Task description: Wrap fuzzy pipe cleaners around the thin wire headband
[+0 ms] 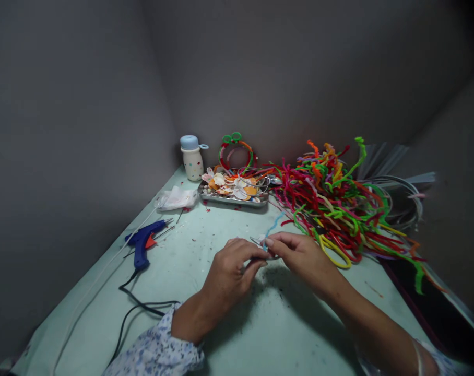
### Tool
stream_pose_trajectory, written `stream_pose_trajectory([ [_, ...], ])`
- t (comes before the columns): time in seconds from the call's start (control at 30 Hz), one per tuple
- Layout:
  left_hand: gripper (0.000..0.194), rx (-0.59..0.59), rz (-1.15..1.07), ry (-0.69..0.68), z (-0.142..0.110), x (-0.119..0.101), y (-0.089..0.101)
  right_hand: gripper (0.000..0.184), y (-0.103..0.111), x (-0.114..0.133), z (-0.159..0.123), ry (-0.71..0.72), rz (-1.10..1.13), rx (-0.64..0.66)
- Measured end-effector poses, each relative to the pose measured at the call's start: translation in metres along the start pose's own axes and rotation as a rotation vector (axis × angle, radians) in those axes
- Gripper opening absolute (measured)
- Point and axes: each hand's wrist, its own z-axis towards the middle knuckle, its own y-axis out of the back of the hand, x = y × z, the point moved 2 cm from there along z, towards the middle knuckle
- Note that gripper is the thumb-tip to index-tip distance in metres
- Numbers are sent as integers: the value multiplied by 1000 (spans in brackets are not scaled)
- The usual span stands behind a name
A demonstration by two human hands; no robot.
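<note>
My left hand (231,266) and my right hand (299,256) meet above the middle of the table, fingertips almost touching. A light blue pipe cleaner (274,224) rises from between them and leans away to the right. Its lower end sits at the left fingertips, which are pinched together. My right thumb and fingers are also closed at that spot. A small, thin metallic piece (256,240) sticks out leftward from the right fingers; its kind is not clear. The fingers hide the rest of what is held.
At left lies a blue glue gun (143,243) with its cord. A metal tray (233,199) of felt pieces stands behind, beside a bottle (192,162), a plastic packet (177,198) and a decorated headband (237,151). A pile of coloured pipe cleaners (331,198) spreads at right, near clear hoops (413,203).
</note>
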Motion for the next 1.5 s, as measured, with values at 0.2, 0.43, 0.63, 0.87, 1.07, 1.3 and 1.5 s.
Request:
stream_pose_trajectory([
  [0.2, 13, -111, 10, 72, 2, 0, 7, 26, 3, 3, -1, 6, -1, 56],
  [0.43, 11, -129, 26, 135, 2, 0, 9, 19, 0, -4, 0, 133, -14, 28],
  [0.63, 8, -92, 44, 209, 0, -1, 8, 16, 0, -3, 0, 228, -131, -11],
  [0.87, 8, 7, 77, 299, 1, -1, 9, 13, -2, -3, 0, 275, -195, -15],
  [1.07, 10, -14, 49, 309, 1, 1, 7, 13, -2, -2, 0, 273, -208, -38],
  [1.3, 12, 7, 79, 342, 2, 1, 8, 11, -3, -4, -2, 345, -225, -103],
  [1.5, 13, -87, 23, 458, 1, 2, 13, 7, -8, -7, -8, 560, -282, -229],
])
